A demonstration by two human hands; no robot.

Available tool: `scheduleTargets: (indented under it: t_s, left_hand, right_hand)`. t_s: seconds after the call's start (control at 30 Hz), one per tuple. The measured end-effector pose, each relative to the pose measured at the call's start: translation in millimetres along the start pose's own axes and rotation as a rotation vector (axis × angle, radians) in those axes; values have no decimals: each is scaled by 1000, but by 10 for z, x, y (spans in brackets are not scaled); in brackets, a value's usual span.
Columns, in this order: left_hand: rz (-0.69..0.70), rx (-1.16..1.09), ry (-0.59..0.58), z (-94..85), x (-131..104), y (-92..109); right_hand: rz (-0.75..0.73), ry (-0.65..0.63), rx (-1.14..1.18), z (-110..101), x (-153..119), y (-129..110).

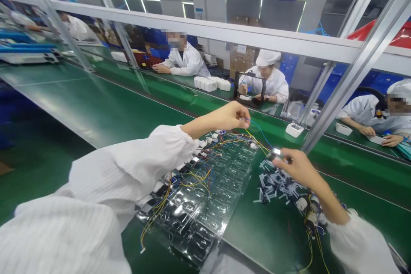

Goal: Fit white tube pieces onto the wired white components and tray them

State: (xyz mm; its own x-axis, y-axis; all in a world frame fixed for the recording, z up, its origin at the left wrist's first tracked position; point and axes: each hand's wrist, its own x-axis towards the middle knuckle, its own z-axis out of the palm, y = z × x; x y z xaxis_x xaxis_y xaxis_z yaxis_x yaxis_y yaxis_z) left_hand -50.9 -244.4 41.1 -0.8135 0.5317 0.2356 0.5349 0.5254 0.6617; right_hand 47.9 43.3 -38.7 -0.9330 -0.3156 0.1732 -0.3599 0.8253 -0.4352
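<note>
Above the green work surface [257, 233], seen from the head camera, I have both hands raised and set apart, with a blue wire [261, 130] curving between them. My left hand [231, 115] reaches over the far end of a clear plastic tray [233, 180], thumb and fingertips pinched together on the wire's free end. My right hand [298, 167] is farther right, thumb and fingers closed on a small part [276, 151] that shows a bright white face; my fingers hide much of the rest of it. Yellow wires [263, 148] also run up to this part.

Along its left side the tray holds white cylindrical parts [210, 140] with coloured leads, and some yellow leads trail over its near left edge, one ending in a white plug [143, 250]. Just below my right hand lies a loose heap of small pale strips [279, 184] with dark bits among them. Nearer my right sleeve [356, 244] sits a cluster of wired parts [311, 218], partly behind my forearm.

Across the bench, a white device [294, 129] stands near a metal post [349, 77], and co-workers in white coats [192, 62] sit in a row.
</note>
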Motion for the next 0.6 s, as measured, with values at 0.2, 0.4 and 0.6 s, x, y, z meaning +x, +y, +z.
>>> scheduleTargets:
  t_s: [0.2,0.4,0.6]
  left_hand:
    - [-19,217,189,39,264,-810]
    - [78,290,110,451,251,-1249]
    - [118,361,67,558,40,-1202]
  right_hand:
    - [76,-66,-159,534,940,-179]
    - [223,-164,-337,1184,1257,-181]
    - [166,-134,-385,1295,1211,-130]
